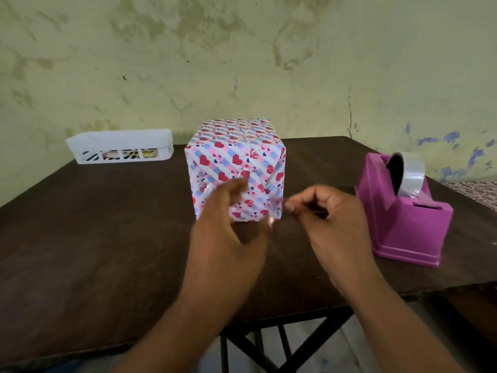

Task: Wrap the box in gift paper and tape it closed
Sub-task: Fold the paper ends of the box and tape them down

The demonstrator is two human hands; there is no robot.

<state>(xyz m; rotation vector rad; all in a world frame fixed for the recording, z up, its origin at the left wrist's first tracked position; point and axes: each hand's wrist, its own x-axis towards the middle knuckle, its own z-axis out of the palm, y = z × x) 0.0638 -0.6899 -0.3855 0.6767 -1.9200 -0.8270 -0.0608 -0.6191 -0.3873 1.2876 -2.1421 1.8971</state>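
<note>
Here the wrapped box (236, 168) stands mid-worktop (94, 224). In front of it both hands pinch a clear tape strip (271, 220), the left hand (228, 232) blurred, the right hand (333, 219) beside the pink dispenser (406, 219).

wrapped box (236, 162) on table (107, 224), both hands just in front, tape dispenser (403, 211) at rt

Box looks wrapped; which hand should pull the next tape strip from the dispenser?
Right, probably. The right hand is beside the pink tape dispenser, while the left hand is in front of the wrapped box and would have to cross over.
</note>
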